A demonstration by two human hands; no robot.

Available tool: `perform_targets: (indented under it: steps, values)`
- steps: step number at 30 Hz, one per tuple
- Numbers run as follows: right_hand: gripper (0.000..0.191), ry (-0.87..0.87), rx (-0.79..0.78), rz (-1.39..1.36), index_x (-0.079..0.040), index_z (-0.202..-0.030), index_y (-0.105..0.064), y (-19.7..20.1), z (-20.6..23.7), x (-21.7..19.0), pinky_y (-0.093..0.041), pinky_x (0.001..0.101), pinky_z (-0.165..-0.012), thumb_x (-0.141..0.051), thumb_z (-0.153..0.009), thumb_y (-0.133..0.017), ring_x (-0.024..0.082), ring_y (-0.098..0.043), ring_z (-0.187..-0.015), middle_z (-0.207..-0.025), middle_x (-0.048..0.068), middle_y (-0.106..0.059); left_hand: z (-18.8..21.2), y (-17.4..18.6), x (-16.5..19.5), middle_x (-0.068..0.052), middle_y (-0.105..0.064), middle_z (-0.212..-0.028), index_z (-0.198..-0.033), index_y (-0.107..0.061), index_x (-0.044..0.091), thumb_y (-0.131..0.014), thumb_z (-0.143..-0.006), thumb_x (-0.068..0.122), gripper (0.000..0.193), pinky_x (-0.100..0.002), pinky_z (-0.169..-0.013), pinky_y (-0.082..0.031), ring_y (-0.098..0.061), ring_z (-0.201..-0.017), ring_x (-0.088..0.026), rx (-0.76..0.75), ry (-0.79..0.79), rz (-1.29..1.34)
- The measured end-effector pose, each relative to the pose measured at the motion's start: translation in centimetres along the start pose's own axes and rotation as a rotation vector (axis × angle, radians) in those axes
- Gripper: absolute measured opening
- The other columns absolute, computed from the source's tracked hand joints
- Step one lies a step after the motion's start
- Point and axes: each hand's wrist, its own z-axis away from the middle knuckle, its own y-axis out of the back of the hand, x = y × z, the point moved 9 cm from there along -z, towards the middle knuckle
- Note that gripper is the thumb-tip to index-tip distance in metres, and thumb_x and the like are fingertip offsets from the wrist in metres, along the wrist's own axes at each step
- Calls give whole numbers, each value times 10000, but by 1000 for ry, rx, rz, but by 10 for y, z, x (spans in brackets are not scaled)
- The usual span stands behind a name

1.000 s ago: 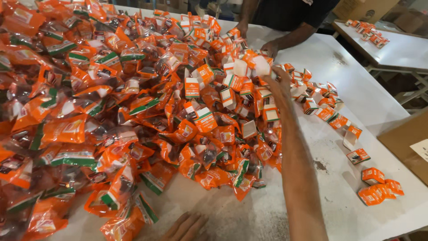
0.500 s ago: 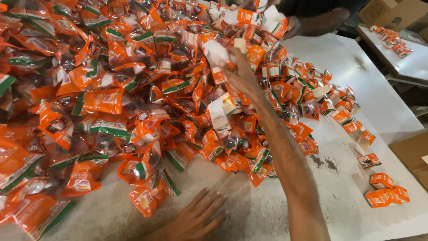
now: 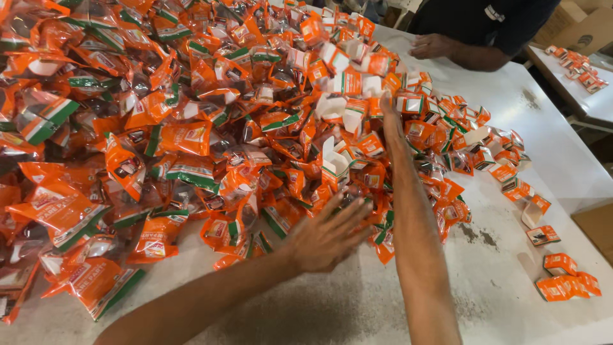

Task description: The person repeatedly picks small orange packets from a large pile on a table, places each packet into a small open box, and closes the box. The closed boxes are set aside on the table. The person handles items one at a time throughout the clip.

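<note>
Reaching into pile: you are stretching both bare arms across the white tabletop (image 3: pixel 511 128) toward a big heap of orange packets (image 3: pixel 191 128).
Left hand: your left hand (image 3: pixel 329 233) is lying open with fingers spread, grasping nothing, its fingertips touching the near edge of the heap where the orange packets are thinning out onto the tabletop.
Right hand: your right hand (image 3: pixel 389 118) is reaching farther in, held edge-on with fingers straight, pressing against small orange-and-white boxes (image 3: pixel 348 96) near the middle of the pile; it is clutching nothing that is showing, though part of it is hiding among the boxes.
Heap: the clear-and-orange packets with green stripes are covering the whole left and centre of the tabletop, piling up toward the far side.
Loose boxes: more small orange boxes (image 3: pixel 498 166) are spilling out to the right of your right forearm, and a few (image 3: pixel 562 275) are lying apart near the right edge.
Other person: someone in a dark shirt is standing at the far side, resting a hand (image 3: pixel 434 46) on the tabletop just beyond the heap.
Side table: another white table (image 3: pixel 594 105) at far right is carrying a few more orange boxes (image 3: pixel 575 64).
</note>
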Motion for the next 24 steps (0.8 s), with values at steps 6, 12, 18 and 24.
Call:
perform_targets:
  steps: [6, 12, 18, 24]
  values:
    - [751, -28, -134, -59, -99, -1512, -397, -42, 20, -36, -385, 473, -1122, -607, -973, -518, 319, -424, -1416, -1524, 160, -450, -43, 21, -67, -242, -339, -1600, -1481, -503, 103, -540, -955, 581, 712, -658, -1212, -150, -280, -1508, -408, 175, 142, 127]
    - [605, 95, -204, -203, -103, -1344, -503, -96, 42, -74, -500, 525, -993, -556, -959, -615, 289, -584, -1222, -1328, 145, -597, -10, 47, -124, -301, -419, -1518, -1474, -510, 79, -609, -942, 500, 686, -669, -1152, -228, -381, -1393, -475, 227, 307, -97]
    - [656, 192, -130, 304, -107, -1280, -558, -121, 80, -80, -495, 486, -890, -654, -921, -595, 248, -671, -1012, -1108, 116, -721, 47, 80, -150, -276, -481, -1416, -1391, -534, -2, -671, -903, 249, 565, -626, -1174, -285, -413, -1391, -445, 164, 496, -133]
    - [485, 287, -200, -154, -24, -1283, -487, -75, 120, -53, -466, 313, -608, -355, -999, -699, 114, -544, -760, -1010, 53, -586, 92, 111, -103, -261, -497, -1419, -1322, -528, -30, -676, -895, 95, 468, -618, -1177, -335, -454, -1373, -468, 302, 464, -66]
